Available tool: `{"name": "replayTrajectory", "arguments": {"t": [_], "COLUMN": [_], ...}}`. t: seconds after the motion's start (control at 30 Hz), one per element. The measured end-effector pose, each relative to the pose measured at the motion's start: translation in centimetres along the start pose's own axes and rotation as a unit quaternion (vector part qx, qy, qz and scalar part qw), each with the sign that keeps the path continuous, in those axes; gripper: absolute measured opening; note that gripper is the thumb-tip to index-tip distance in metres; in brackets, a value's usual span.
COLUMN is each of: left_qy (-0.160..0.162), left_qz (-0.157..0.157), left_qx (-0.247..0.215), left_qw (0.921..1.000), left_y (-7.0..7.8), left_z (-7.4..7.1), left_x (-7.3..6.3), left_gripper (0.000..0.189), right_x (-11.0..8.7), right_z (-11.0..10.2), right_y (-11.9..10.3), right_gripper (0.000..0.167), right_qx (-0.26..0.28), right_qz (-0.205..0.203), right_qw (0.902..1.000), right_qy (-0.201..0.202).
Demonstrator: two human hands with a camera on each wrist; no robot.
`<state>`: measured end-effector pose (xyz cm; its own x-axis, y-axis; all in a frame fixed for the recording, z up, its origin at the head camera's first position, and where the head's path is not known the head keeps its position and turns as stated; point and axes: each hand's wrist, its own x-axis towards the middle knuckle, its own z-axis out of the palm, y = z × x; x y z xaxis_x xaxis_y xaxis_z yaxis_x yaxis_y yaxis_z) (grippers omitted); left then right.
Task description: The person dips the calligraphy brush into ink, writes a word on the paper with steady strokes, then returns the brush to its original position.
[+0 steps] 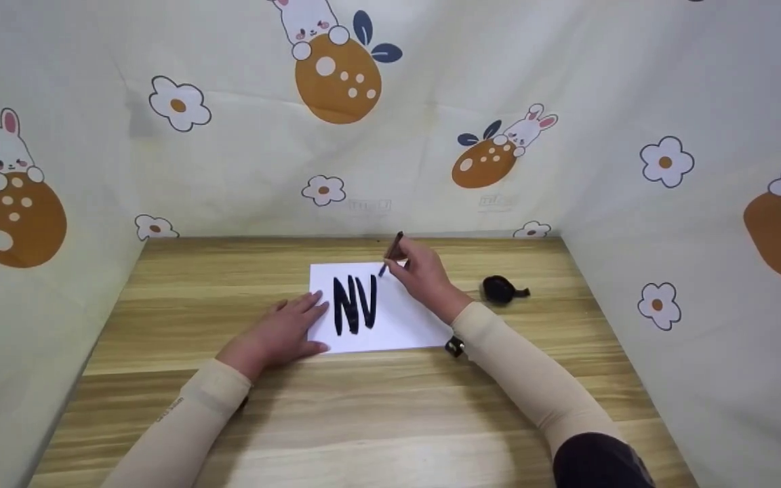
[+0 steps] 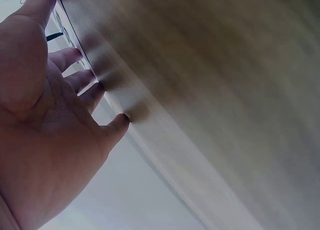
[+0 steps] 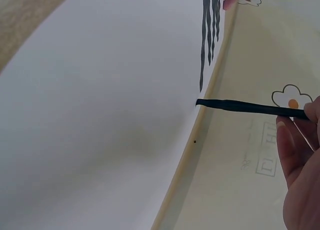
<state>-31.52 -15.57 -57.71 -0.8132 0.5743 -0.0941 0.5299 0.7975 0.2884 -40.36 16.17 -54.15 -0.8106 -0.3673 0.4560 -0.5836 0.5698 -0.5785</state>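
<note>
A white sheet of paper (image 1: 414,329) lies on the wooden table, with thick black zigzag strokes (image 1: 353,308) on its left half. My right hand (image 1: 424,274) pinches a slim dark pen (image 3: 250,106) between thumb and fingers. The pen is tilted, its tip at the upper part of the sheet, just right of the last stroke. Whether the tip touches the paper I cannot tell. At the sheet's left edge rests my left hand (image 1: 285,333), fingers spread and extended, fingertips on the paper. In the left wrist view, the left hand (image 2: 55,115) shows its palm side and holds nothing.
To the right of the paper sits a small round black object (image 1: 499,289) with a short stub. Pale cloth walls (image 1: 241,156) with rabbit and flower prints enclose the wooden table (image 1: 363,420) at the back and both sides.
</note>
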Motion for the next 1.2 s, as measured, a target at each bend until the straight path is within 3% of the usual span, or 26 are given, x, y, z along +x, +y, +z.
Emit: {"name": "replayTrajectory", "arguments": {"t": [0.27, 1.2], "left_qy": [0.009, 0.003], "left_qz": [0.007, 0.004], "left_qx": [-0.009, -0.01], "left_qw": [0.9999, 0.9999], "left_y": [-0.1, 0.1], "left_z": [-0.1, -0.3], "left_x": [0.0, -0.1], "left_gripper": [0.087, 0.086], "right_x": [-0.4, -1.1], "right_z": [0.2, 0.2], "right_y": [0.1, 0.0], "right_gripper": [0.01, 0.01], "right_qx": [0.031, 0.027], "right_qz": [-0.002, 0.001], "right_qw": [0.9995, 0.9996], "right_qy": [-0.001, -0.004]}}
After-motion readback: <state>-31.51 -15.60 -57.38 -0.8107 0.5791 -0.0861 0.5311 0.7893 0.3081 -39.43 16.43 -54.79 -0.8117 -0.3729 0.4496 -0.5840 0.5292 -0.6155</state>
